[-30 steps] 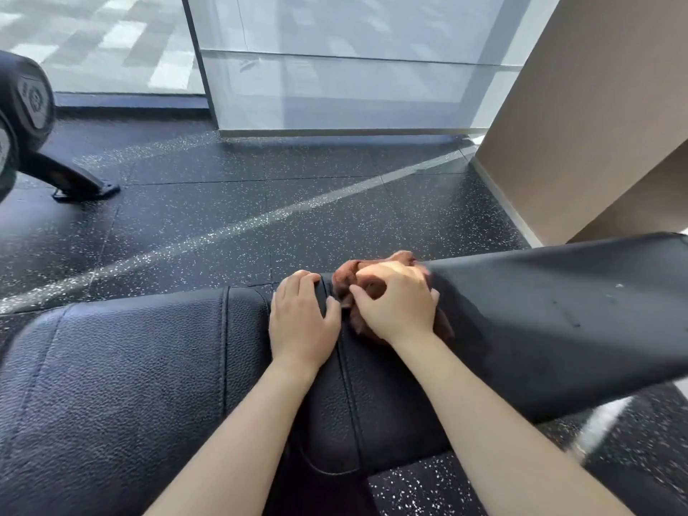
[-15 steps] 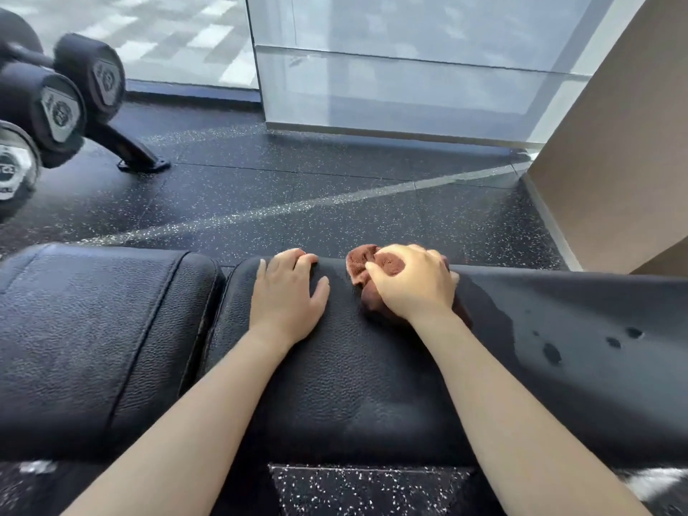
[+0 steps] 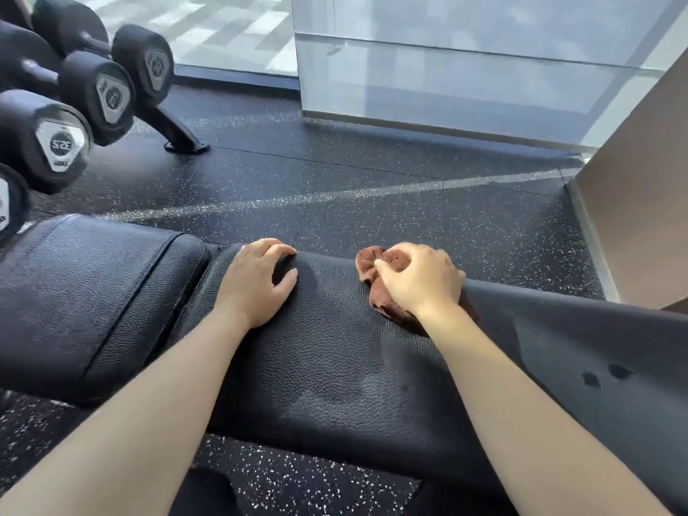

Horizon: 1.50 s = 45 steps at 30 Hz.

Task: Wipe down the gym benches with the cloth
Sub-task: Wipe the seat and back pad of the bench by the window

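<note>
A black leather gym bench runs across the view, its long back pad in the middle and right and a separate seat pad at the left. My right hand grips a bunched brown cloth and presses it onto the far edge of the long pad. My left hand rests on the pad near the gap between the two pads, with its fingers curled over the far edge. Damp streaks and two dark drops show on the leather to the right.
A rack of black dumbbells stands at the upper left, its foot on the speckled rubber floor. A glass wall lies beyond, and a beige wall stands at the right.
My right hand has slid the cloth to the right along the pad's far edge, away from my left hand. The view has swung left, bringing more dumbbells into sight.
</note>
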### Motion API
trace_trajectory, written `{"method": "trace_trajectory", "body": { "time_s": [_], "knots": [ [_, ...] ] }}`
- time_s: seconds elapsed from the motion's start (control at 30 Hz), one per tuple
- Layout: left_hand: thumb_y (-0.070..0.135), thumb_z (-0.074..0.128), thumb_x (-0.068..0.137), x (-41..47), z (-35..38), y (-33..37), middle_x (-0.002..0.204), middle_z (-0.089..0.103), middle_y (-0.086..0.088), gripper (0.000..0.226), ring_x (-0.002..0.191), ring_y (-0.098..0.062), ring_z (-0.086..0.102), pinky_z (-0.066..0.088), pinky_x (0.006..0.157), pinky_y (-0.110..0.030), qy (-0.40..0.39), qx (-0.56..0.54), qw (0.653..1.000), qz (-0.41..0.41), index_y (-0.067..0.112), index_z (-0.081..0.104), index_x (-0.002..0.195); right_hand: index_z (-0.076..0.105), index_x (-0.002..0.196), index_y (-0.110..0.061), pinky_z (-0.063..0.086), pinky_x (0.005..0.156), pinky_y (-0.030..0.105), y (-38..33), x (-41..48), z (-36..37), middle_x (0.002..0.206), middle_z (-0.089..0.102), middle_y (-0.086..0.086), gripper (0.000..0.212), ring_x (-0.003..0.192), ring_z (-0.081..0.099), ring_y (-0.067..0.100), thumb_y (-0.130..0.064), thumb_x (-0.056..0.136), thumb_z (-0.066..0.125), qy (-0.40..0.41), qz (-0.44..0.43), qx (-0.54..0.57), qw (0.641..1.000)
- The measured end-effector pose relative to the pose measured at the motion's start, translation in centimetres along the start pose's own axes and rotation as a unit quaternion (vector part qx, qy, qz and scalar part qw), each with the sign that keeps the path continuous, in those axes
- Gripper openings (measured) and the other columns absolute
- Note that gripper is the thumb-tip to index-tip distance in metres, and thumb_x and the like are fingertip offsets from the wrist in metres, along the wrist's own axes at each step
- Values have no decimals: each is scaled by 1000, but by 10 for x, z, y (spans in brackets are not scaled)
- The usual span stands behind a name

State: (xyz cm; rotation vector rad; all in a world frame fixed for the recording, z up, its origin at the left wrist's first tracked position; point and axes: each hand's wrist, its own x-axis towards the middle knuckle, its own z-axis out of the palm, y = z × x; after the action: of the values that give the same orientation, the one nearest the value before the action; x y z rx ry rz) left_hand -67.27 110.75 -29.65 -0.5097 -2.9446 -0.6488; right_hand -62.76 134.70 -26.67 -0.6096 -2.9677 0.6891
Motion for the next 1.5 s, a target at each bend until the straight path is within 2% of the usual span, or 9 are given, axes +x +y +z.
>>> {"method": "trace_trajectory", "body": {
  "time_s": [0.1, 0.33, 0.5, 0.73, 0.93, 1.07, 1.13, 1.33, 1.5],
  "knots": [
    [43, 46, 80, 2, 3, -3, 117, 56, 2, 38, 112, -20, 47, 35, 103, -36, 11, -4, 1000, 1, 23, 58, 111, 63, 106, -38, 33, 96, 47, -13, -13, 13, 118, 61, -7, 31, 116, 46, 24, -58, 84, 54, 27, -13, 0, 1000],
    [32, 55, 86, 2, 4, -1, 123, 54, -1, 32, 117, -22, 45, 35, 101, -37, 16, 21, 1000, 12, 19, 57, 116, 63, 106, -39, 30, 96, 49, -27, -17, 17, 119, 59, -10, 30, 120, 43, 22, -58, 85, 52, -3, -39, 8, 999],
    [27, 49, 92, -1, 7, 10, 137, 47, -1, 40, 129, -20, 35, 30, 107, -36, -51, 26, 995, 78, 16, 50, 130, 62, 108, -40, 32, 96, 48, 21, -32, -3, 124, 58, -12, 30, 121, 42, 21, -58, 86, 53, 64, 50, 17, 997],
    [29, 51, 90, 0, 6, 6, 130, 52, 2, 37, 123, -18, 41, 31, 104, -33, -22, -5, 996, 89, 18, 55, 124, 64, 108, -38, 32, 100, 51, 26, -25, -16, 122, 61, -1, 30, 120, 45, 28, -56, 85, 55, 71, 132, -19, 989],
    [41, 40, 83, -28, -7, -22, 133, 51, -1, 51, 125, -19, 43, 30, 106, -31, -8, -17, 997, 73, 16, 56, 125, 62, 107, -41, 32, 99, 47, -36, -20, 12, 121, 60, -2, 28, 119, 46, 27, -57, 85, 56, 23, 66, -13, 997],
    [29, 49, 82, -43, -14, -38, 126, 55, -7, 44, 121, -21, 45, 20, 104, -17, 54, -71, 996, -9, 8, 57, 120, 64, 104, -39, 32, 98, 46, -107, -15, 44, 117, 61, -3, 30, 117, 47, 26, -56, 82, 55, -22, 1, -7, 1000],
    [28, 54, 84, -39, -13, -37, 127, 54, -7, 43, 122, -21, 43, 21, 104, -20, 60, -69, 996, -21, 8, 56, 122, 64, 102, -38, 33, 98, 46, -127, -12, 54, 115, 62, -3, 30, 115, 49, 26, -56, 81, 53, -29, -20, -20, 999],
    [35, 48, 81, -37, -11, -36, 128, 54, -7, 49, 123, -21, 44, 25, 106, -26, 60, -68, 996, -19, 8, 58, 121, 63, 106, -40, 33, 98, 47, -115, -13, 48, 119, 61, -5, 31, 118, 48, 26, -57, 83, 52, -42, -48, -8, 998],
    [24, 57, 84, -38, -12, -34, 129, 53, -8, 42, 123, -23, 43, 24, 107, -27, 54, -59, 997, -13, 6, 56, 122, 65, 100, -41, 35, 92, 44, -85, -57, 48, 118, 60, -13, 26, 118, 45, 22, -58, 83, 55, 35, -58, 5, 998]
  ]
}}
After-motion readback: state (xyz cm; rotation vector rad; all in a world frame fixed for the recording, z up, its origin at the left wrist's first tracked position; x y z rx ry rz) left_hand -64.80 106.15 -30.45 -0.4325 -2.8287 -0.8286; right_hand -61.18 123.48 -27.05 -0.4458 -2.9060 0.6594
